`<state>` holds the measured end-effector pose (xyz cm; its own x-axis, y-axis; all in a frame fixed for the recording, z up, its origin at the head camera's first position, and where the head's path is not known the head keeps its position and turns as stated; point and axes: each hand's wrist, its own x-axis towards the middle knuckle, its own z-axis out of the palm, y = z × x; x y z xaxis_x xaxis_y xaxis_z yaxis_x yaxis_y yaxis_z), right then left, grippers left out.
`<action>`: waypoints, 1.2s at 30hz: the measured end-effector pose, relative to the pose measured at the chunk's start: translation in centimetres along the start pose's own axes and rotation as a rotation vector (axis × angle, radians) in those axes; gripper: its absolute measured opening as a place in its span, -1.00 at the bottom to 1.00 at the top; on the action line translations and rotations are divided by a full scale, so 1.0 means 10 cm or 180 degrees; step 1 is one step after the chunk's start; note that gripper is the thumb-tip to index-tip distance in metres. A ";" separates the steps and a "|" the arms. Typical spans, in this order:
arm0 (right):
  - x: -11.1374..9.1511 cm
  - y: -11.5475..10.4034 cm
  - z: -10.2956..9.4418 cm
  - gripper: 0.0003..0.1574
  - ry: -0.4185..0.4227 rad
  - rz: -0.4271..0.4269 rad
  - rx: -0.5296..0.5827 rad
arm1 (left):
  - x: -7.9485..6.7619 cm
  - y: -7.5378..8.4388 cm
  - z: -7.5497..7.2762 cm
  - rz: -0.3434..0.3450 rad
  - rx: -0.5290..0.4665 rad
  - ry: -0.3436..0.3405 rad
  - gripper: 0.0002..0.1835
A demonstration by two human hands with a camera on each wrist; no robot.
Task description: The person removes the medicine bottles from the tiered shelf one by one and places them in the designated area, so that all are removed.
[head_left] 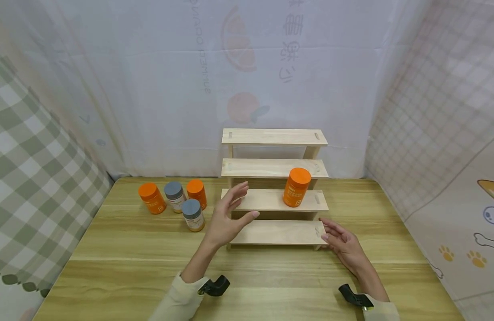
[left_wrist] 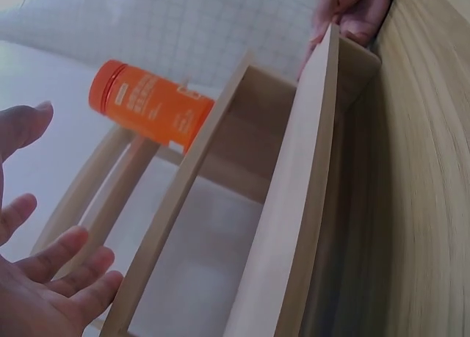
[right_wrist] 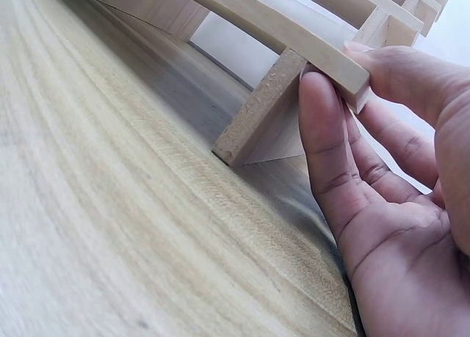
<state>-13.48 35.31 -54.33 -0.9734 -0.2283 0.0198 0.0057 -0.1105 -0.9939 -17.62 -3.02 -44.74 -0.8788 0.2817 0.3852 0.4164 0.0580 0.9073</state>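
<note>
A pale wooden stepped shelf with several tiers stands on the table. My right hand pinches the right end of its lowest board; in the right wrist view the thumb lies on top and the index finger underneath. On the second tier from the bottom, toward the right, an orange jar stands upright with its label facing forward. My left hand is at the shelf's left side, fingers spread and holding nothing. In the left wrist view its fingertips overlap the edge of a board.
Left of the shelf stand two more orange jars, one at the far left and one nearer the shelf. Two grey-lidded jars, one behind and one in front, stand among them. A white printed cloth hangs behind the wood-grain table.
</note>
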 end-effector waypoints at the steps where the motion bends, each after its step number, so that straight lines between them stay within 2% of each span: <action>1: 0.00 0.00 0.00 -0.30 -0.0011 -0.0008 0.0008 | 0.01 0.00 0.03 -0.0006 -0.0007 -0.0016 -0.22; 14: 0.01 0.00 0.00 -0.31 -0.0031 -0.0012 0.0008 | 0.21 0.07 0.32 -0.0047 -0.0090 -0.0247 -0.20; 25: -0.01 0.00 -0.01 -0.30 -0.0007 -0.0007 -0.0002 | 0.44 0.07 0.53 -0.0157 -0.0239 -0.0406 -0.20; 31: -0.01 -0.01 0.00 -0.29 -0.0028 -0.0023 -0.0011 | 0.55 0.04 0.68 -0.0289 -0.0163 -0.0351 -0.22; 36: -0.01 -0.01 0.00 -0.29 -0.0013 -0.0007 -0.0022 | 0.64 0.03 0.79 -0.0268 -0.0203 -0.0334 -0.25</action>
<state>-13.41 35.31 -54.20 -0.9725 -0.2320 0.0226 0.0018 -0.1043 -0.9945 -21.30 6.39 -43.38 -0.8793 0.3773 0.2906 0.3236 0.0257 0.9458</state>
